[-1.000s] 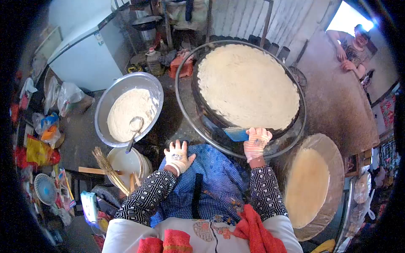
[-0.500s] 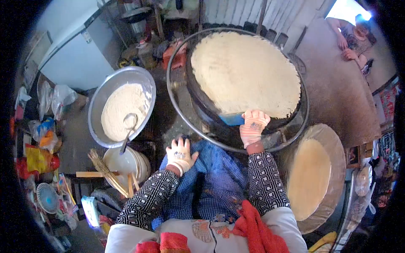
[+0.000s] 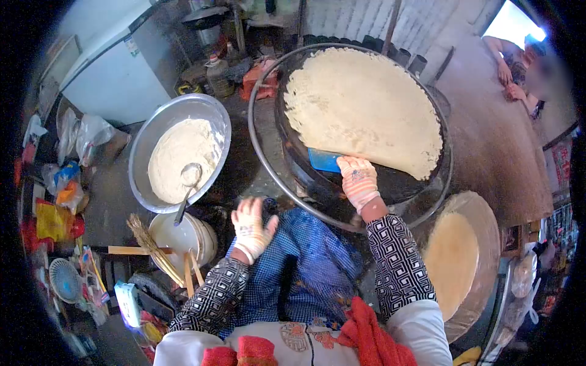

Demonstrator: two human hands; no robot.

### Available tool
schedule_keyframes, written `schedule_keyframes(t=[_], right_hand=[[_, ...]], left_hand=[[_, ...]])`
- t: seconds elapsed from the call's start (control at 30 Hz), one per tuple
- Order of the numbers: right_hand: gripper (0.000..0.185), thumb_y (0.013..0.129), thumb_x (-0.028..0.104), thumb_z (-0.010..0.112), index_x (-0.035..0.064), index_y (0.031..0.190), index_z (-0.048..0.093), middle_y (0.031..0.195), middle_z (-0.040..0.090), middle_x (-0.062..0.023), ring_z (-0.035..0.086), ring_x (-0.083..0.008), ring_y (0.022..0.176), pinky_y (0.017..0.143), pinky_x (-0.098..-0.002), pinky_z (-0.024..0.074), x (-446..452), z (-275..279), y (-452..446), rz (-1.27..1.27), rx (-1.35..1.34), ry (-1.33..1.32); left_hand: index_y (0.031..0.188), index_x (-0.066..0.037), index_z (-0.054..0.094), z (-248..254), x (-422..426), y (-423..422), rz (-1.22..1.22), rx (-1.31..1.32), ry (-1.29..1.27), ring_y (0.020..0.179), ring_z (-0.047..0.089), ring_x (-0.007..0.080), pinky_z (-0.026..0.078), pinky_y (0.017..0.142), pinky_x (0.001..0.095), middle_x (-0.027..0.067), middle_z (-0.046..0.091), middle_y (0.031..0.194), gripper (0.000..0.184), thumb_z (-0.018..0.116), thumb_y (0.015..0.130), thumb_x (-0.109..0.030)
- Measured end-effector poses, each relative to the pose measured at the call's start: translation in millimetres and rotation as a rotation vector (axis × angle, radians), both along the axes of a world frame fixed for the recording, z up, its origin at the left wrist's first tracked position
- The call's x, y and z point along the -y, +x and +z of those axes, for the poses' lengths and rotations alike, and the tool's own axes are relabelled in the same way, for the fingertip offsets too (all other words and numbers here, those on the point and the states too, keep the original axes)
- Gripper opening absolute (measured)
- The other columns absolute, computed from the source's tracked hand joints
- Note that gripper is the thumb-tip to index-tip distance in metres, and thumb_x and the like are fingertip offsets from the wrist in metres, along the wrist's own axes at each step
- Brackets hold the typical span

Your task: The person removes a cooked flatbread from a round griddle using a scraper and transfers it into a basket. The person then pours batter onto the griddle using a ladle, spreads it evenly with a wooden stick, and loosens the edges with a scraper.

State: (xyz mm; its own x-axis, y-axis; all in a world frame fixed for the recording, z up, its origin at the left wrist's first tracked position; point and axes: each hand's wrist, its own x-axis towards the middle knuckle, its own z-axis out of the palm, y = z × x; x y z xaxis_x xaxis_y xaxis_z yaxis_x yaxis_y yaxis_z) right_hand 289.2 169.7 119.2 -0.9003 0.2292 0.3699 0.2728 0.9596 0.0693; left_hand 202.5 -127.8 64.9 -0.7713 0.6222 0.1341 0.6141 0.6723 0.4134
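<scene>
A large thin pancake (image 3: 360,104) covers most of a round black griddle (image 3: 390,185). Its near edge is raised, with dark griddle surface showing below. My right hand (image 3: 360,183), in a striped glove, is closed on a blue scraper (image 3: 323,160), whose blade lies against that near edge. How far the blade reaches under the pancake is hidden. My left hand (image 3: 251,230), gloved too, hovers by my blue checked apron (image 3: 287,262) with fingers stretched and nothing in it.
A metal ring (image 3: 259,140) surrounds the griddle. Left of it are a batter basin (image 3: 139,152) with a ladle (image 3: 190,175) and a white bucket (image 3: 210,241) holding a straw brush (image 3: 145,236). On the right stands a covered round tray (image 3: 485,244); beyond, another person (image 3: 516,73).
My right hand and the scraper have shifted slightly left along the near edge, which has come up off the griddle. My left hand has moved a little left, its fingers still spread.
</scene>
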Motion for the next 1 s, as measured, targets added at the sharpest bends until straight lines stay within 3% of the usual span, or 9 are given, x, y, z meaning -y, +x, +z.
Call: schedule_keyframes(t=[0.1, 0.23, 0.37, 0.57, 0.63, 0.7, 0.77, 0.83, 1.0], right_hand=[[0.028, 0.082, 0.009, 0.054, 0.0094, 0.107, 0.067, 0.107, 0.070, -0.0098, 0.066, -0.0257, 0.100, 0.092, -0.0386, 0.0479, -1.7, -4.2, -0.8, 0.020, -0.035, 0.028], [0.028, 0.082, 0.008, 0.054, 0.0094, 0.108, 0.067, 0.106, 0.070, -0.0102, 0.066, -0.0257, 0.100, 0.091, -0.0389, 0.0488, 3.4, 6.0, -4.1, 0.065, -0.046, 0.001], [0.029, 0.083, 0.008, 0.054, 0.0098, 0.108, 0.067, 0.107, 0.070, -0.0095, 0.066, -0.0261, 0.100, 0.091, -0.0389, 0.0488, 2.0, 10.9, -10.5, 0.075, -0.020, -0.055], [0.033, 0.083, 0.008, 0.055, 0.0109, 0.114, 0.065, 0.116, 0.067, -0.0090, 0.063, -0.0245, 0.107, 0.095, -0.0376, 0.0470, 13.8, 16.5, -1.0, 0.048, 0.124, -0.041], [0.036, 0.086, 0.011, 0.051, 0.0107, 0.120, 0.061, 0.122, 0.065, -0.0091, 0.060, -0.0231, 0.115, 0.100, -0.0371, 0.0428, 20.6, 24.0, -2.1, 0.004, 0.247, -0.036], [0.037, 0.090, 0.016, 0.044, 0.0100, 0.124, 0.059, 0.128, 0.062, -0.0088, 0.057, -0.0219, 0.120, 0.106, -0.0376, 0.0378, 21.1, 26.5, -4.5, -0.007, 0.350, -0.073], [0.035, 0.087, 0.014, 0.047, 0.0094, 0.120, 0.060, 0.121, 0.065, -0.0097, 0.061, -0.0227, 0.114, 0.101, -0.0370, 0.0426, 21.9, 27.1, -2.5, 0.052, 0.285, -0.058], [0.035, 0.084, 0.010, 0.052, 0.0093, 0.117, 0.062, 0.118, 0.067, -0.0101, 0.063, -0.0240, 0.109, 0.096, -0.0374, 0.0469, 22.7, 29.3, -4.2, 0.098, 0.227, -0.061], [0.025, 0.083, 0.010, 0.051, 0.0103, 0.107, 0.061, 0.113, 0.068, -0.0094, 0.065, -0.0248, 0.105, 0.090, -0.0382, 0.0491, 24.4, 15.6, -11.1, 0.091, 0.195, -0.021]], left_hand=[[0.128, 0.000, 0.047, 5.0, 17.8, -55.6, 0.061, -0.196, 0.273, 0.122, 0.045, 0.0413, 0.036, 0.103, 0.0503, 0.0237, 0.050, 0.128, 0.065, 0.074, 0.077, -0.030], [0.133, 0.002, 0.046, 39.7, 23.0, -139.4, 0.109, -0.270, 0.242, 0.123, 0.045, 0.0428, 0.037, 0.106, 0.0459, 0.0263, 0.048, 0.132, 0.066, 0.074, 0.077, -0.018], [0.139, -0.003, 0.039, 66.4, -9.5, -207.5, 0.027, -0.213, -0.026, 0.137, 0.031, 0.0367, 0.027, 0.114, 0.0475, 0.0179, 0.039, 0.144, 0.071, 0.071, 0.078, -0.017], [0.136, -0.009, 0.044, 35.9, -64.7, -254.8, -0.336, -0.701, -0.278, 0.142, 0.028, 0.0288, 0.024, 0.115, 0.0465, 0.0094, 0.038, 0.148, 0.056, 0.052, 0.082, -0.003], [0.121, -0.009, 0.060, 27.4, -82.7, -248.5, -0.626, -0.792, -0.242, 0.138, 0.036, 0.0282, 0.024, 0.116, 0.0460, 0.0107, 0.051, 0.137, 0.040, 0.056, 0.081, -0.009], [0.098, -0.012, 0.069, 35.7, -102.2, -208.8, -0.727, -0.576, -0.625, 0.124, 0.050, 0.0274, 0.031, 0.111, 0.0444, 0.0099, 0.064, 0.113, 0.023, 0.060, 0.079, -0.020], [0.080, -0.018, 0.073, 13.3, -107.0, -164.5, -0.711, -0.600, -0.828, 0.102, 0.062, 0.0248, 0.042, 0.094, 0.0403, 0.0036, 0.069, 0.087, 0.012, 0.062, 0.078, -0.023], [0.078, -0.022, 0.074, 13.2, -105.7, -122.9, -0.723, -0.487, -0.896, 0.082, 0.066, 0.0223, 0.044, 0.075, 0.0388, -0.0002, 0.070, 0.077, 0.010, 0.065, 0.076, -0.024], [0.071, -0.018, 0.074, 23.9, -124.2, 41.9, -0.712, -0.228, -0.582, 0.064, 0.066, 0.0222, 0.044, 0.056, 0.0373, 0.0025, 0.068, 0.068, 0.013, 0.062, 0.075, -0.022]])
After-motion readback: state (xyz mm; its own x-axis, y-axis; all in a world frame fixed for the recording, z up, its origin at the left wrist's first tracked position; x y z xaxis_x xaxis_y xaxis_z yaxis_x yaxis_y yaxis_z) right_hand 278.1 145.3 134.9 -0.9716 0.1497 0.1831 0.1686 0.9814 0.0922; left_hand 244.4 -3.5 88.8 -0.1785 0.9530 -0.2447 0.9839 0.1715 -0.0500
